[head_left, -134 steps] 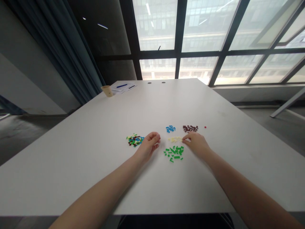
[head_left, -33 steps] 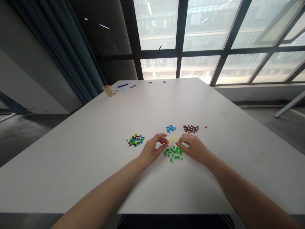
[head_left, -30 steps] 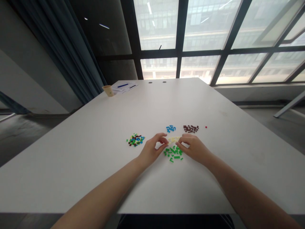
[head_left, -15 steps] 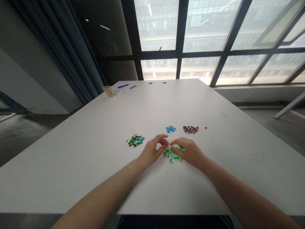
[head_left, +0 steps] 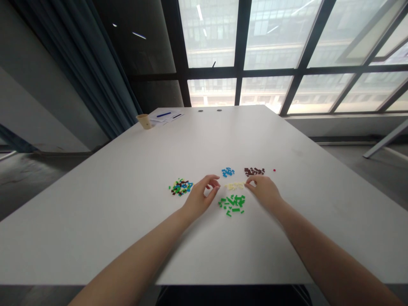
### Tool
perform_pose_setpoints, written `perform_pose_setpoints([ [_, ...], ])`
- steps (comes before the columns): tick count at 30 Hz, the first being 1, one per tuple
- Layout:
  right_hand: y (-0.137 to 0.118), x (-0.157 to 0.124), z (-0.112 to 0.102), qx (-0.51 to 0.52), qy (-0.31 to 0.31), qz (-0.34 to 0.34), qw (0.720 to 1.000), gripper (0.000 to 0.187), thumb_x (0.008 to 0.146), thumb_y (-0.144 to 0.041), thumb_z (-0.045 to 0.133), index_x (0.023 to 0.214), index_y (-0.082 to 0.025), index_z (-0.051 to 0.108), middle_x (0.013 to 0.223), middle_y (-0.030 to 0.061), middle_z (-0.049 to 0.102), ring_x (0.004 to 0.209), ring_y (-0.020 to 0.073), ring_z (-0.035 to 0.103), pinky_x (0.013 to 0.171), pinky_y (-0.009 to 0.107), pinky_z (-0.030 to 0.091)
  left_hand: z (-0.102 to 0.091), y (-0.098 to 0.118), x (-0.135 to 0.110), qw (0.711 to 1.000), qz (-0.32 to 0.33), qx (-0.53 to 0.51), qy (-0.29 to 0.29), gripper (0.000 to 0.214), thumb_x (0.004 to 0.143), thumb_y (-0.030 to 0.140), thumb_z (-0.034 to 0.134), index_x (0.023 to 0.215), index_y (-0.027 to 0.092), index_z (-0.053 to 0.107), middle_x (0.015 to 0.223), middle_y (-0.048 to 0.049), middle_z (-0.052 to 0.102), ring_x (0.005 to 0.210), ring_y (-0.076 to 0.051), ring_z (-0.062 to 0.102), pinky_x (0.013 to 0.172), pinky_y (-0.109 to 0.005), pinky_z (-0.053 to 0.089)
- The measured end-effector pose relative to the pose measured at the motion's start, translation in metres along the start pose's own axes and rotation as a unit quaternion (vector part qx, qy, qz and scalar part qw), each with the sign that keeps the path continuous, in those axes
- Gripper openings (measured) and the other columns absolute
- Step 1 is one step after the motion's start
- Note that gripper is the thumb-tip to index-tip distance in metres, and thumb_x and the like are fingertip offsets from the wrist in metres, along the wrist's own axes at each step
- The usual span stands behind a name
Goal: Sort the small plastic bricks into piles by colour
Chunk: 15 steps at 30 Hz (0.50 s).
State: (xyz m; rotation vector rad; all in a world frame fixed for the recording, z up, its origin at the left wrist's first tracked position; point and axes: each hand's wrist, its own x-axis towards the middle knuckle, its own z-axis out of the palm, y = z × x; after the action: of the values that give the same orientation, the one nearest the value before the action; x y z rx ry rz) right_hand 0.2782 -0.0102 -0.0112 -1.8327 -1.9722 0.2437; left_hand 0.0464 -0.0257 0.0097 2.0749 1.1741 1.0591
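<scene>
My left hand (head_left: pixel 201 194) is curled over the table between the mixed pile and the pale yellow pieces. Its thumb and bent fingers come together; whatever is in them is too small to make out. At the right end of the pale yellow building bricks (head_left: pixel 235 186), my right hand (head_left: pixel 264 189) pinches its thumb and forefinger around a small yellow brick. Green building bricks (head_left: pixel 236 203) lie spread out just in front of the yellow ones. Left of my left hand is a pile of mixed-colour bricks (head_left: pixel 180 187).
Blue bricks (head_left: pixel 228 172) and dark brown bricks (head_left: pixel 254 171) form two groups behind the yellow ones. One red piece (head_left: pixel 274 170) lies alone to the right. A paper cup (head_left: pixel 145 122) and papers with pens (head_left: pixel 168 116) are at the white table's far left edge.
My hands were together over the green and yellow bricks. The right has moved right and slightly away to the yellow row's end; the left has drawn back slightly left, uncovering the bricks.
</scene>
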Motion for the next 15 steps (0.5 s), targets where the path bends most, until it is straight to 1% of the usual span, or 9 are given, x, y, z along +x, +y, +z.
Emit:
perform_pose_setpoints([
  [6,-0.0006,-0.0023,0.0047,-0.018,-0.038,0.007,0.999,0.014,0.072,-0.032,0.055,0.071,-0.023,0.066,0.078,0.0029,0.065,0.072,0.0164,0.055,0.063,0.027,0.037,-0.0056,-0.0031,0.0023,1.000,-0.013,0.002,0.028,0.022,0.079,0.028,0.047,0.100,0.023,0.050,0.083,-0.0016,0.062,0.072,-0.012,0.056,0.064,-0.024,0.045],
  [11,-0.0024,-0.0015,0.0061,-0.007,-0.044,-0.001,0.999,0.017,0.074,-0.033,0.053,0.073,-0.022,0.066,0.083,0.0041,0.065,0.079,0.0177,0.055,0.069,0.028,0.038,-0.0058,-0.0041,0.0029,1.000,-0.016,0.004,0.022,0.022,0.079,0.028,0.047,0.100,0.023,0.050,0.083,-0.0011,0.061,0.071,-0.011,0.056,0.065,-0.024,0.045],
  [15,-0.0016,-0.0019,0.0048,0.011,-0.048,-0.010,0.999,0.015,0.074,-0.030,0.053,0.074,-0.022,0.066,0.080,0.0033,0.065,0.075,0.0163,0.055,0.067,0.027,0.038,-0.0040,-0.0042,0.0031,1.000,-0.020,-0.003,0.024,0.022,0.078,0.028,0.048,0.099,0.023,0.051,0.082,-0.0016,0.062,0.071,-0.012,0.056,0.065,-0.025,0.045],
])
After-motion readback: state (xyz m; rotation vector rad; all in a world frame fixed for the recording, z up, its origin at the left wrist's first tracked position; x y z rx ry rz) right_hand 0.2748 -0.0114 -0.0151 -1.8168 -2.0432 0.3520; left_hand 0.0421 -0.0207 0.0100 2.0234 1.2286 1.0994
